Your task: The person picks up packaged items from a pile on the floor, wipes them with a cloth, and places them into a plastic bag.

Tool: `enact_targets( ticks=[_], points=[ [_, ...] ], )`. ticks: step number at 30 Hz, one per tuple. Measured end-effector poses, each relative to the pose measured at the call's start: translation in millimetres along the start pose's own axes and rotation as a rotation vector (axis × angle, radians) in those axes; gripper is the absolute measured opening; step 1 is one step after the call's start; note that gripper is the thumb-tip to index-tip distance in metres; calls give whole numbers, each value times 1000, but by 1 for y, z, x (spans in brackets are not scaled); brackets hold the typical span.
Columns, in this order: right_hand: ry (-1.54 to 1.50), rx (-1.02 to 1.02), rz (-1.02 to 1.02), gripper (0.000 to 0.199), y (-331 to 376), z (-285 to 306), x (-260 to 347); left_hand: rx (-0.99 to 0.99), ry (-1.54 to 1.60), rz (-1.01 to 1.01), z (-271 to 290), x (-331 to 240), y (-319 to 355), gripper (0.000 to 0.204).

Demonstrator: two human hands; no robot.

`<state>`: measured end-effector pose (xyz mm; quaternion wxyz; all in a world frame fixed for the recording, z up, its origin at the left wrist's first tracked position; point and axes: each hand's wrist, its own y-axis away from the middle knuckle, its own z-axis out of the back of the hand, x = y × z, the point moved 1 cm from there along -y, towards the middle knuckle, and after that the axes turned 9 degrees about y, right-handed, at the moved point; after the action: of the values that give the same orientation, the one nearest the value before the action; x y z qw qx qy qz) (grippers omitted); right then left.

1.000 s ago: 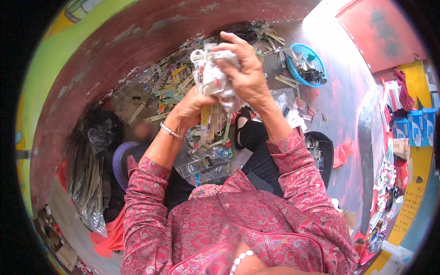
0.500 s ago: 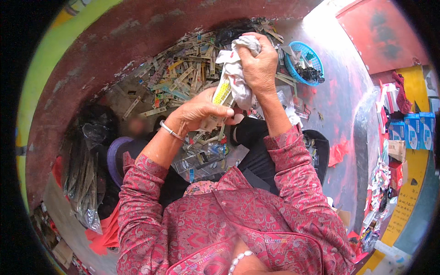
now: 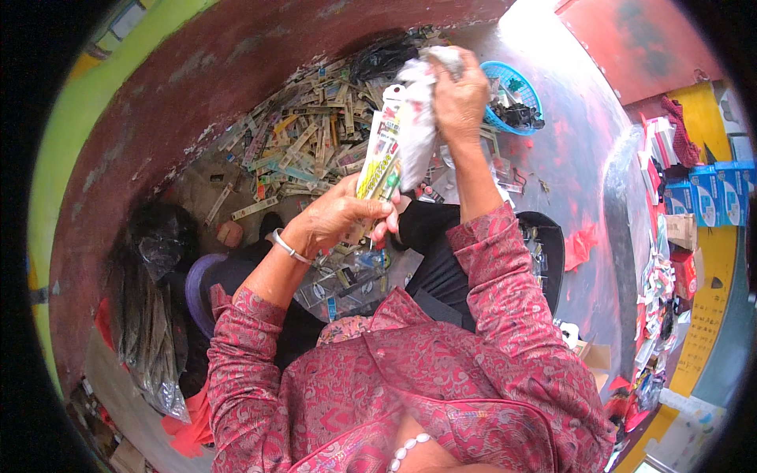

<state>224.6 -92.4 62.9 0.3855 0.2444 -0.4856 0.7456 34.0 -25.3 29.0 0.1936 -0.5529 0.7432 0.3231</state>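
Above littered floor (image 3: 260, 189), packet (image 3: 380, 158) between left fingers (image 3: 378, 211).

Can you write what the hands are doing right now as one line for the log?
left hand: grips long yellow-green blister pack | right hand: holds crumpled clear plastic wrap | behind: pile of packs, blue plastic basket

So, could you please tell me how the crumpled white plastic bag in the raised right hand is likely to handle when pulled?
The white plastic bag is probably floppy: it hangs in creased folds below the right hand. It looks light, since that hand holds it up by a bunched top. The packaged card that the left hand grips looks stiffer and stays flat.
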Motion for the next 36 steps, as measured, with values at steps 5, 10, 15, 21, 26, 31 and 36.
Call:
enact_targets(
  ticks=[5, 10, 15, 21, 26, 31, 36],
  points=[
    [-494, -252, -231, 14, -35, 34, -37, -59, 125, -28, 7, 5, -2, 20],
    [-548, 48, -124, 12, 6, 30, 21, -202, 198, -63, 18, 2, -12, 21],
    [229, 371, 772, 34, 60, -15, 52, -290, -44, -72, 5, -3, -6, 13],
    [343, 94, 630, 33, 27, -14, 36, -182, -76, -46, 8, 7, -6, 14],
    [-501, -123, -386, 12, -30, 23, -28, -86, 118, -96, 7, 0, 2, 19],
    [-1084, 756, -611, 46, 0, 11, -32, 5, 308, -197, 10, -9, 4, 30],
    [-1462, 1197, -698, 66, 39, -12, 7, 149, 403, -125, 11, -5, 2, 33]
  ],
)
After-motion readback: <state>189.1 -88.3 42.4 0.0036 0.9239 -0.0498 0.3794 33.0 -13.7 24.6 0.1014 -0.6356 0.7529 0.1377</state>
